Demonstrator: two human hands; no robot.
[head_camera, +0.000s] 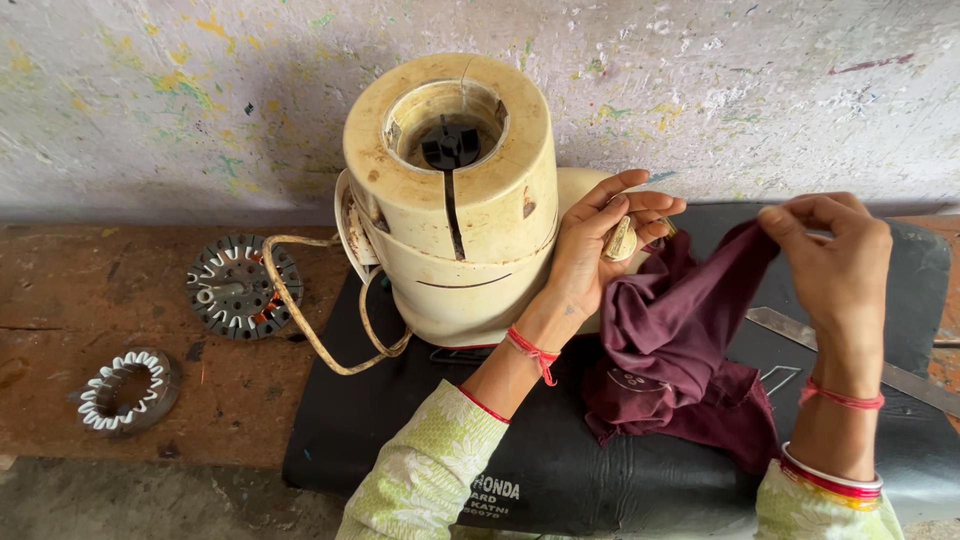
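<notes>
On a black cushioned mat (560, 470), laid over a worn reddish-brown bench (90, 290): a stained cream mixer-grinder base (450, 200), upright, split down its front, black drive coupling (452, 146) showing in the top well. Left hand (600, 245) right against the base's side, fingers curled round a small cream knob-like part (621, 239), pinching it along with an edge of the maroon cloth (680, 350). Right hand (835, 265) well apart from the base, fingertips nipped together on the cloth's upper corner, lifting it taut. Rest of the cloth bunched down on the mat between the two forearms. Red threads on both wrists, bangles on the right, pale green patterned sleeves. Cream power cord (320, 320) looping off the base's lower left, out over the mat edge. Further left on the bench, a round motor stator with copper windings (240, 285); nearer the corner, a ring-shaped winding piece with white teeth (127, 390). Behind everything, a paint-flecked whitish wall (200, 100). By the right forearm, a flat metal strip (790, 325) slanting across the mat.
</notes>
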